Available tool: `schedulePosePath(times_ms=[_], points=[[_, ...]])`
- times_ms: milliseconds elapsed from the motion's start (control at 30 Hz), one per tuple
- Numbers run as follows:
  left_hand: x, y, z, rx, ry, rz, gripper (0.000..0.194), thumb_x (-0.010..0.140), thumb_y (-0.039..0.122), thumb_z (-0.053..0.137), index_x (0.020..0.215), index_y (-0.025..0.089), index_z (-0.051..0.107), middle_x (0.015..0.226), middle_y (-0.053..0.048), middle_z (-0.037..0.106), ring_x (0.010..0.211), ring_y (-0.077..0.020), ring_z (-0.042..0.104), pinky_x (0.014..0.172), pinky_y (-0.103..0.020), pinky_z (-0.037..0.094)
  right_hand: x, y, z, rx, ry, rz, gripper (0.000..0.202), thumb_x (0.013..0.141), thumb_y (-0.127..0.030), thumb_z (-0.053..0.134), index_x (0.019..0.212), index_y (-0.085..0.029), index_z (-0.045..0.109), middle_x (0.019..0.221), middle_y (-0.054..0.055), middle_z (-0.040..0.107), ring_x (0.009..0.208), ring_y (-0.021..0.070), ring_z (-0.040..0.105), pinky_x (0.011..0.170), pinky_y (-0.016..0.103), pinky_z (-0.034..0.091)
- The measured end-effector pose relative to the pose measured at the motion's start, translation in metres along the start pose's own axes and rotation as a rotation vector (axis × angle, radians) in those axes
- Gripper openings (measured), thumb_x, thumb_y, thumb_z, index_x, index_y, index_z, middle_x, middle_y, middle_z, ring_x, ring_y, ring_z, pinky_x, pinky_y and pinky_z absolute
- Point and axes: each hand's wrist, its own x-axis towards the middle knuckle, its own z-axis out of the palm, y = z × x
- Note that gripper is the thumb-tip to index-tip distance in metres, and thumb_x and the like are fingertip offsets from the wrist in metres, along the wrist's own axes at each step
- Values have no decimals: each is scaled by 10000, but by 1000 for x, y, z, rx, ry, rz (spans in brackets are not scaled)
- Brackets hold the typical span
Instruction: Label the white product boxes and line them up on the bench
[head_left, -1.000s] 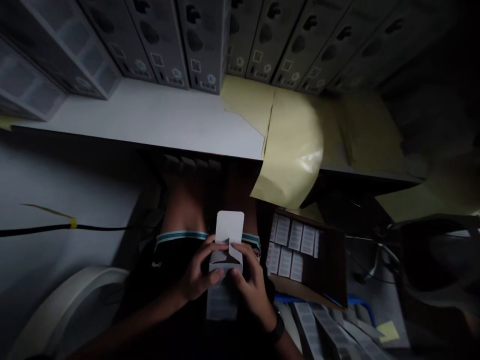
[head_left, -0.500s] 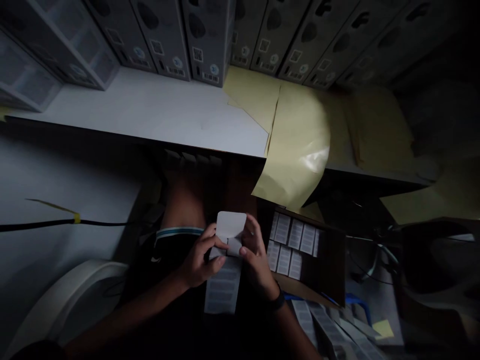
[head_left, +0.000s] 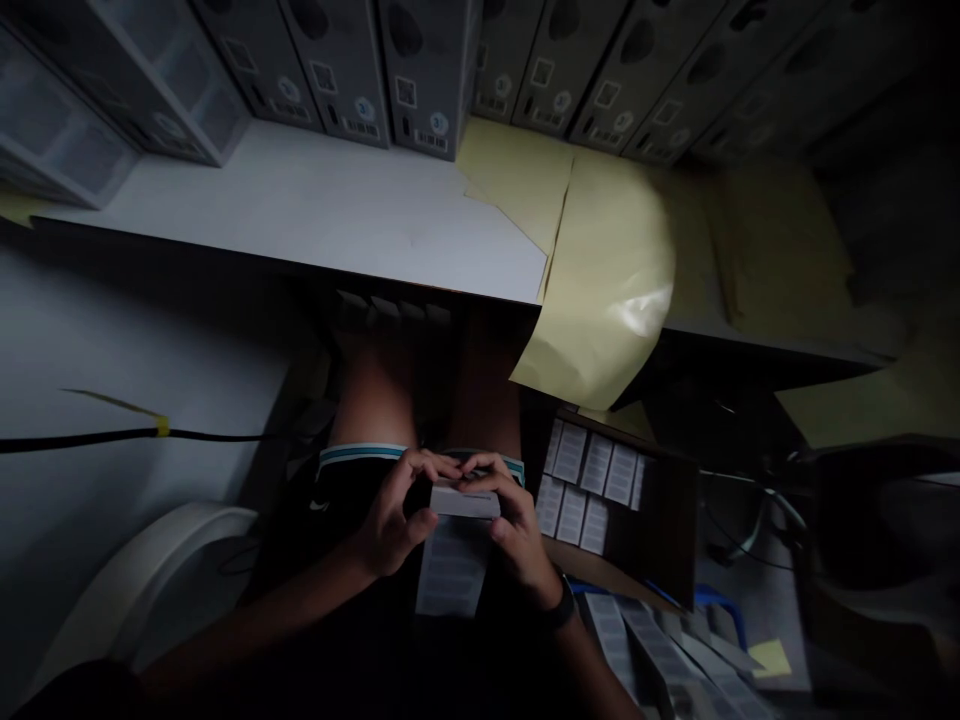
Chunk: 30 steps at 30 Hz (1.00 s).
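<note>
A small white carton [head_left: 452, 570] with grey printed panels on its side stands over my lap, its top end facing me. My left hand [head_left: 401, 510] grips its left edge, thumb near the front corner and fingertips on the top flap. From the other side my right hand [head_left: 510, 515] holds it, fingers bent over the far edge of the top and thumb by the right corner. The flap lies down over the top end. What is inside the carton is hidden.
At my right an open brown cardboard box [head_left: 660, 530] holds several similar small cartons [head_left: 596, 465]. Flat printed carton pieces [head_left: 660, 650] lie below it. A white desk [head_left: 337, 220] ahead bears tall grey boxes [head_left: 424, 80] and yellow sheets [head_left: 600, 290], one hanging over the edge.
The carton's raised white flap has been folded down over its top. Both my hands have moved their fingers onto the closed end. The view has shifted slightly.
</note>
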Motion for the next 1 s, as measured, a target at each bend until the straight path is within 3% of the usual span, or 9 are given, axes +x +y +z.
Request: schedulePosePath(times_ms=[133,233,467,633,867,1000], points=[[5,11,-3,138,-77,-23,277,925,454,555,1045,212,617,1106,-55,640,1129,-192,591,998,-313,455,2,-2,2,-55,64,-26,354,892,-537,615,1085,-259,719,1099,88,595,1072,246,579,962,404,454],[5,10,-6,218,-120,24,296,927,436,547,1103,219,644,1121,-53,632,1096,-183,601,965,-299,479,3,-2,1,-95,58,-57,351,898,-485,627,1171,-277,699,1092,83,630,1054,243,593,929,397,472],[2,3,-3,278,-17,144,182,921,281,573,1057,205,666,1044,-59,675,1048,-178,645,935,-321,545,1,-6,4,-133,62,-82,290,911,-306,633,1196,-299,687,1133,76,663,1103,246,611,974,431,479],[1,2,-4,261,-54,211,184,935,199,550,1072,218,671,1101,-51,675,1102,-171,642,999,-358,543,-3,-12,0,-152,-7,-54,277,969,-312,544,1185,-317,718,1221,72,632,1207,259,562,1067,485,420],[-2,-3,-12,394,-202,339,333,999,330,435,1269,246,611,1235,-81,637,1249,-203,564,1105,-433,483,-9,-14,-12,-231,-71,-43,340,1002,-419,462,1219,-340,711,1295,61,622,1284,277,514,1102,520,383],[-6,-6,-16,452,-271,350,364,932,426,575,1266,281,593,1397,-88,541,1410,-282,414,1160,-530,419,-14,-12,-17,-263,-91,-69,341,988,-446,477,1213,-345,712,1328,62,602,1312,291,494,1112,540,374]])
